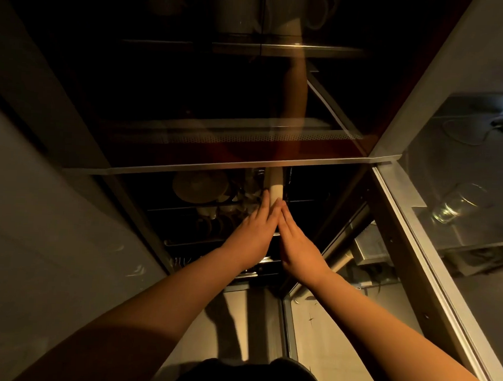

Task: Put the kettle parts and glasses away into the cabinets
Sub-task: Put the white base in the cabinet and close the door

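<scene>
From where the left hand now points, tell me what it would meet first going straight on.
Probably the pale cylindrical object that the left hand already touches with its fingertips; past it lies the dark cabinet rack, though depth is hard to judge.

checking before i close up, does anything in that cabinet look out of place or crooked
Nothing clearly stands out. Both hands reach toward a pale cylindrical part beside stacked plates. The interior is too dark to judge more.

No text, label, brand, number or sign is showing legibly anywhere in this dim view; nothing readable is appearing on the cabinet frame (245, 165), the glass door (461, 176) at the right, or the dishes (200, 185) sitting on the far rack.
</scene>
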Available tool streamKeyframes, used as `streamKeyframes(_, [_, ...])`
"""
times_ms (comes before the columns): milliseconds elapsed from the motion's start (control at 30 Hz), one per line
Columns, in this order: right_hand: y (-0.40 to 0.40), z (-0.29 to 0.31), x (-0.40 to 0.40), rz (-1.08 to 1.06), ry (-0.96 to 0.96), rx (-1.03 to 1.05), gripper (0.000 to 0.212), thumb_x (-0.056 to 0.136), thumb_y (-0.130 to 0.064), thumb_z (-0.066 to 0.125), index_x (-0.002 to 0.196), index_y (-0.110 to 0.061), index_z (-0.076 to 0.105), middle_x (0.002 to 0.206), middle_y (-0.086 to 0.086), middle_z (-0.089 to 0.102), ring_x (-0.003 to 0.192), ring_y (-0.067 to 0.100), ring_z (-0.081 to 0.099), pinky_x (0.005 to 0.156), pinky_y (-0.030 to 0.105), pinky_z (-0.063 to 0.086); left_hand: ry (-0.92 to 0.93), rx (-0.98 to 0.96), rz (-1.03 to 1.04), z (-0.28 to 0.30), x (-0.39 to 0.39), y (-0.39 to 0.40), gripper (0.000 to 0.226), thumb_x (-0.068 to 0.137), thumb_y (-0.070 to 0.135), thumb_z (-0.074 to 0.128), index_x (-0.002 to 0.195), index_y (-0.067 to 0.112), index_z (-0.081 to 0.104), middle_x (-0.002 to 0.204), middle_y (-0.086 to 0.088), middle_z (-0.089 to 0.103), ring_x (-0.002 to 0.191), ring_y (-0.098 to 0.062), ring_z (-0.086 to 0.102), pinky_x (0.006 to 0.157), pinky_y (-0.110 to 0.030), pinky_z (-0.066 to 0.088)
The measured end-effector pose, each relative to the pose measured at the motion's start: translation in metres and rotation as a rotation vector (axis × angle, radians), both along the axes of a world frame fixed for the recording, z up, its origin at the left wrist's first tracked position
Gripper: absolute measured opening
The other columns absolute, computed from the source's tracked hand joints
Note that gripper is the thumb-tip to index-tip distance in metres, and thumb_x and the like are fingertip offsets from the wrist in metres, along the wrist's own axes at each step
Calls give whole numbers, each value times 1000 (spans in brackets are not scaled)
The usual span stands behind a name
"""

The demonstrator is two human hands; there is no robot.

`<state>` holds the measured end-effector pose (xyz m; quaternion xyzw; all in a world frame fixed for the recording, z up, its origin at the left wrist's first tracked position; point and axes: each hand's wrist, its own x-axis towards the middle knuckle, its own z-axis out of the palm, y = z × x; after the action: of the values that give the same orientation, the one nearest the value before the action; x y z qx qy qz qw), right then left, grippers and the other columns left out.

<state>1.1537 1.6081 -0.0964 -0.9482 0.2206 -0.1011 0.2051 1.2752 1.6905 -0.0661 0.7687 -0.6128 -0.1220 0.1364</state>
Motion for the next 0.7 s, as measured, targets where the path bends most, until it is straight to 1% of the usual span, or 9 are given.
streamKeyframes(100, [-6, 0, -3, 42, -55, 54, 100, 78, 8, 55, 148, -22, -10, 156, -2, -16, 118, 23, 51, 62, 25, 52, -51, 35, -40, -8, -1, 2, 95, 88, -1, 54, 148, 16, -17, 147, -8, -39, 145, -27, 7, 116, -36, 20])
streamKeyframes(167, [-10, 0, -3, 70, -70, 66, 97, 78, 8, 54, 149, -19, -5, 157, -1, -13, 126, 26, 44, 71, 31, 54, -45, 58, -44, -8, 0, 2, 95, 88, -2, 54, 148, 15, -18, 143, -8, -42, 146, -28, 7, 115, -36, 21])
streamKeyframes(233, [-14, 0, -2, 89, -66, 57, 96, 78, 8, 54, 149, -20, -5, 157, -2, -12, 130, 24, 40, 73, 33, 55, -23, 71, -43, -6, 1, 2, 93, 89, -2, 52, 148, 15, -18, 141, -7, -44, 146, -29, 6, 116, -37, 21])
streamKeyframes(367, [-17, -1, -1, 106, -48, 29, 96, 79, 7, 53, 149, -21, -6, 157, -3, -12, 135, 20, 34, 72, 29, 54, -71, 96, -48, -7, 3, 3, 93, 89, 1, 54, 148, 12, -17, 147, -14, -38, 145, -30, 8, 116, -36, 22])
streamKeyframes(433, [-16, -2, 0, 96, -28, -2, 98, 78, 8, 55, 148, -23, -8, 157, -2, -13, 131, 22, 40, 69, 28, 54, -132, 97, -44, -9, 5, 3, 92, 90, 3, 54, 147, 9, -18, 145, -16, -39, 146, -31, 2, 117, -36, 14])
streamKeyframes(500, [-14, -5, 3, 78, -3, -38, 102, 77, 9, 56, 147, -23, -12, 156, 0, -16, 119, 25, 52, 65, 27, 54, -208, 102, -24, -11, 5, 4, 89, 92, 6, 50, 145, 6, -21, 141, -17, -40, 145, -30, -8, 116, -34, 1])
streamKeyframes(567, [-10, -8, 5, 62, 8, -63, 103, 76, 10, 56, 147, -19, -13, 156, 5, -17, 115, 26, 54, 64, 26, 53, -283, 97, 9, -13, 3, 4, 89, 93, 8, 49, 141, 4, -26, 140, -18, -40, 143, -30, -16, 114, -35, -7])
streamKeyframes(633, [-6, -9, 7, 38, 14, -78, 103, 74, 10, 57, 147, -16, -11, 156, 7, -16, 114, 26, 55, 64, 24, 52, -349, 90, 35, -16, 1, 4, 90, 92, 12, 49, 138, 4, -28, 141, -19, -39, 142, -31, -20, 116, -38, -8])
streamKeyframes(700, [-3, -9, 8, 20, 20, -91, 102, 74, 10, 57, 147, -14, -9, 156, 8, -15, 119, 25, 51, 66, 23, 52, -388, 100, 51, -18, 0, 5, 90, 92, 14, 48, 138, 4, -29, 142, -19, -39, 142, -31, -20, 118, -40, -6])
